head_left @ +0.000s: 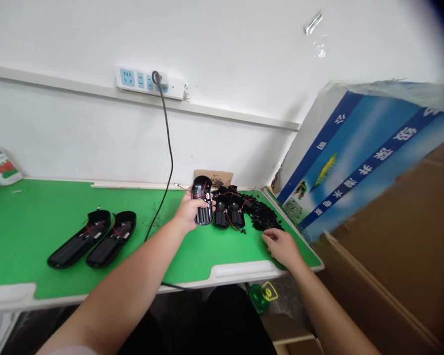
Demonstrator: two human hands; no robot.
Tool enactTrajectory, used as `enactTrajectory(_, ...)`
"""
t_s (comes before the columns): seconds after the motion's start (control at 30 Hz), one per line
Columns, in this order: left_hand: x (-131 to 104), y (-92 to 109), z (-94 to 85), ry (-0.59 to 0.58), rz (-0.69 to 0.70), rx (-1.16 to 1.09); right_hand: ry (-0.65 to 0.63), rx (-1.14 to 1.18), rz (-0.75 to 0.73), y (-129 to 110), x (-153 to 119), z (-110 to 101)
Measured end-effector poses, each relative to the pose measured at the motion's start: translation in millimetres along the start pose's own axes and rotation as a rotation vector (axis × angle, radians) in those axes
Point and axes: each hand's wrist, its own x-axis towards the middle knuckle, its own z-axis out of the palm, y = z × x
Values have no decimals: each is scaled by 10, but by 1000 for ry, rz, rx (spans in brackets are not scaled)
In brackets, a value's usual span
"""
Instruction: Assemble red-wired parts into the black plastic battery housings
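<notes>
My left hand (188, 211) is closed around a black plastic housing (203, 217) with red wires, its open inner side facing me, above the green table. Thumb and fingers of my right hand (281, 245) are pinched together at the front edge of a pile of small black parts (262, 214); whatever lies between the fingertips is too small to make out. Several similar wired housings (229, 214) are grouped between my hands. Two longer black housings (111, 241) with red wires lie side by side on the left.
A power strip (148, 83) is fixed to the wall, and its black cable (169, 148) hangs down across the green table (177, 251). At right stands a large blue printed box (355, 148) beside brown cardboard. A white bottle (2, 165) is at far left, a green bottle (258, 298) below the table edge.
</notes>
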Motion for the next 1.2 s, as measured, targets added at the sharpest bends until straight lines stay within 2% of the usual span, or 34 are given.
enactTrajectory(0.23,-37,17,-34,-153,-92,-40,0,-176,-29,-38,225,74)
enactTrajectory(0.4,-52,-2,-58,-142,-118,-57,-28,-234,-34,-61,225,113)
enactTrajectory(0.53,-57,-7,-56,-141,-114,-61,30,-224,-80,-80,217,139)
enactTrajectory(0.67,-55,-4,-46,-125,-106,-68,115,-135,-84,-64,135,129)
enactTrajectory(0.77,-49,-3,-35,-97,-97,-75,124,-30,-60,-90,31,125)
enactTrajectory(0.87,-44,-6,-19,-52,-85,-75,64,232,-14,-293,-11,171)
enactTrajectory(0.97,-41,-3,-2,1,-90,-62,-58,871,78,-696,99,275)
enactTrajectory(1.0,-39,0,1,15,-97,-55,-100,974,87,-850,172,317)
enactTrajectory(1.1,-27,23,-2,28,-115,-29,-228,1128,124,-1263,451,450)
enactTrajectory(1.2,-13,50,-14,35,-122,-3,-371,1232,158,-1506,691,582)
